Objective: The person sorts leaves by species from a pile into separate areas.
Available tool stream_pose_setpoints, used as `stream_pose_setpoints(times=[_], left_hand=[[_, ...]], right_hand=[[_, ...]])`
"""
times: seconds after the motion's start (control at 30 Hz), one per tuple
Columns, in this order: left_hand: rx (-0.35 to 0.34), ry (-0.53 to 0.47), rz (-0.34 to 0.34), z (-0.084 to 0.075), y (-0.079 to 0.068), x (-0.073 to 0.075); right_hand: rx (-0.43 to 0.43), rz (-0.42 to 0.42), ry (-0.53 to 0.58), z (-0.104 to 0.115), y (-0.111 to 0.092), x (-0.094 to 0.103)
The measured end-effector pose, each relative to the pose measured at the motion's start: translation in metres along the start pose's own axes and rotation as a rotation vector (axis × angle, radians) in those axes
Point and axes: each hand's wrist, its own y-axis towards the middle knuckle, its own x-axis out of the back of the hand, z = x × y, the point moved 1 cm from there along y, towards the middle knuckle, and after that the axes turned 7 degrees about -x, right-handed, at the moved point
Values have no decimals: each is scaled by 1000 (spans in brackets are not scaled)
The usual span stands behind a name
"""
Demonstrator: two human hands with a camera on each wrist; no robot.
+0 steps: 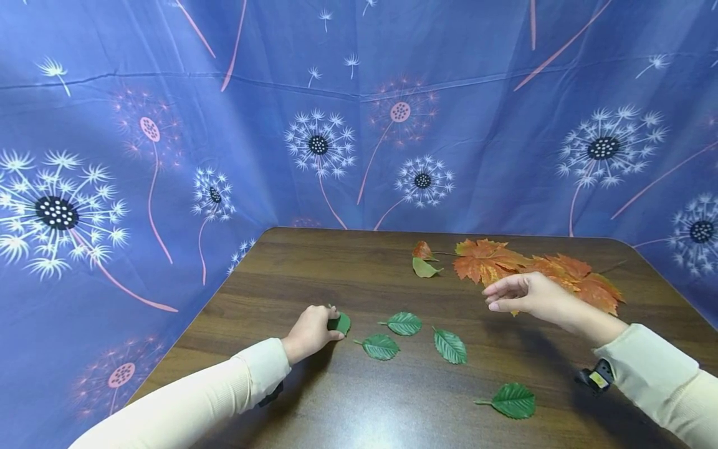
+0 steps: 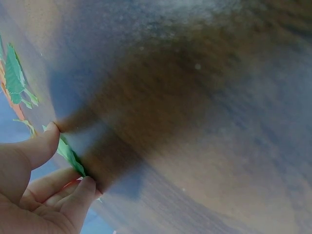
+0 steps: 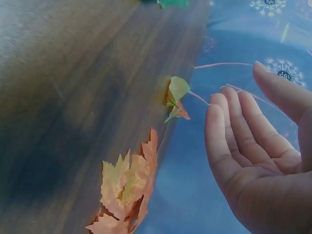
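Note:
In the head view my left hand (image 1: 313, 332) is at the left of the table, thumb and fingers at opposite edges of a green leaf (image 1: 341, 323). The left wrist view shows that leaf (image 2: 69, 155) held between thumb and fingertips, close to the wood. My right hand (image 1: 533, 298) hovers over the table with nothing in it, fingers loosely bent, just in front of orange maple leaves (image 1: 483, 259). Between the hands lie three green leaves, a rear one (image 1: 405, 323), a left one (image 1: 380, 347) and a right one (image 1: 450, 346).
Another green leaf (image 1: 514, 401) lies nearer the front right of the brown wooden table (image 1: 269, 274). At the back, a small yellow-green leaf (image 1: 424, 268) lies beside a small orange-brown leaf (image 1: 422, 251). A blue dandelion-print cloth (image 1: 477, 125) hangs behind the table.

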Motion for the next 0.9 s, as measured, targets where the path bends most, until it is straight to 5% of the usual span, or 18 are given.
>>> stream_pose_setpoints(times=[0.37, 0.63, 0.9], left_hand=[[11, -7, 9, 2, 0, -2], [6, -9, 14, 2, 0, -2], [2, -19, 12, 0, 0, 0]], right_hand=[[180, 86, 13, -14, -27, -16], [229, 223, 97, -30, -43, -32], [260, 299, 37, -37, -51, -39]])
